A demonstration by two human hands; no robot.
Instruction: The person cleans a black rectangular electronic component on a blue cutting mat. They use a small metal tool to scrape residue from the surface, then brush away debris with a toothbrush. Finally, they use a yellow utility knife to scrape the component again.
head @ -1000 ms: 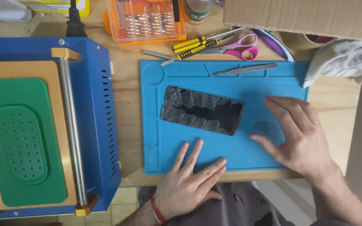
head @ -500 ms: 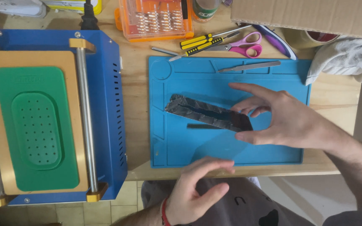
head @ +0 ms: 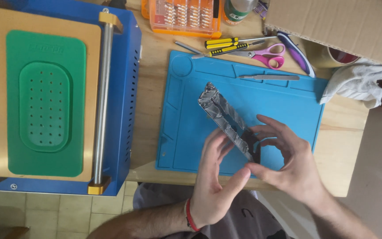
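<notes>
A cracked, dark rectangular phone screen panel is tilting up off the blue silicone work mat, lifted above the mat's near half. The right hand is pinching its near end between thumb and fingers, while the left hand is lying open with its fingers spread against the panel's lower edge. Beyond the mat, an orange plastic case of screwdriver bits, yellow-handled screwdrivers, pink-handled scissors and a brown cardboard box are lying on the wooden table. A blue machine with a green pad is sitting to the left.
</notes>
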